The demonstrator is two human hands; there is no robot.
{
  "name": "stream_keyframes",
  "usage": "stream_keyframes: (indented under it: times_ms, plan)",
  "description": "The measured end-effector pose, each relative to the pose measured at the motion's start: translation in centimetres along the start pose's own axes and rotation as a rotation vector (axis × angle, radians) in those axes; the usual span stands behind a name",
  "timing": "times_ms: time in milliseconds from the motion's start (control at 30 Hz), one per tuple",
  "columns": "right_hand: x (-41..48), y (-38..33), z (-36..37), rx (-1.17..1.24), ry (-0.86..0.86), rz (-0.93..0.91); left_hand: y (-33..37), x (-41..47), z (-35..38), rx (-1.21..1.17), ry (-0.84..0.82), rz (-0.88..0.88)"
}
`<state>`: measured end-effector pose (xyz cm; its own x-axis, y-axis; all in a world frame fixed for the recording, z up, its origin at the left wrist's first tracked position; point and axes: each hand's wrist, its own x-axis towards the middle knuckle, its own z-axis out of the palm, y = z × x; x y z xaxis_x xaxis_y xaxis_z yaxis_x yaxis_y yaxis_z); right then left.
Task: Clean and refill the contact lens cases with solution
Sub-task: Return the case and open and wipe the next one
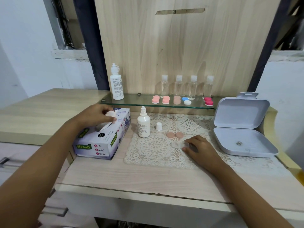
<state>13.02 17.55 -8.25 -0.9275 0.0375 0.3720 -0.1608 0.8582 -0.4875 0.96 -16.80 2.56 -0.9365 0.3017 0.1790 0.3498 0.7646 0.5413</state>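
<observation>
**Head view**

- Doily (154, 148): lace, lay flat on the wooden desk (131, 175).
- Case (178, 144): clear, uncapped, sat on the doily right of its centre.
- Right hand (199, 148): rested on the doily, fingers curled, tips pinching the case's right end.
- Caps (175, 135): two, peach, lay on the doily just behind the case.
- Bottle (143, 124): white, upright, nozzle bare, stood at the doily's back-left corner.
- Lid (158, 126): white, stood upright on the doily just beside the bottle.
- Tissue box (105, 139): lay just left of the doily.
- Left hand (98, 115): was over the tissue box, thumb and fingers pinching a white tissue (109, 114) at the slot.
- Grey box (243, 129): hinged open, sat on the doily's right end.
- Glass shelf (131, 100): ran behind the doily and carried a big bottle (116, 83), four clear bottles (185, 87) and five capped spare cases (165, 99) in pink, peach, blue-white and red.
</observation>
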Motion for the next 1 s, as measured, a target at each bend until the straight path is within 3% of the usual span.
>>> stream_keyframes:
  times_ms: [67,133,433,600,767,1000]
  plan:
    - [0.0,0.0,-0.1,-0.001,0.004,-0.004,0.4,-0.5,0.1,0.063,-0.096,-0.022]
    - [0.0,-0.1,0.0,0.002,0.005,-0.008,0.6,-0.6,0.4,0.156,-0.093,-0.03]
    - [0.0,-0.1,0.1,0.006,0.001,0.004,0.8,-0.5,0.2,-0.136,0.316,0.047]
    - [0.0,0.0,0.1,0.003,0.0,0.006,2.6,-0.9,-0.5,-0.239,0.43,0.14]
    - [0.1,0.1,0.2,-0.009,-0.003,0.01,5.6,-2.0,-0.1,-0.321,0.402,0.22]
    - [-0.1,-0.1,0.1,0.005,-0.004,0.009,9.2,-4.2,4.4,-0.23,0.133,0.273]
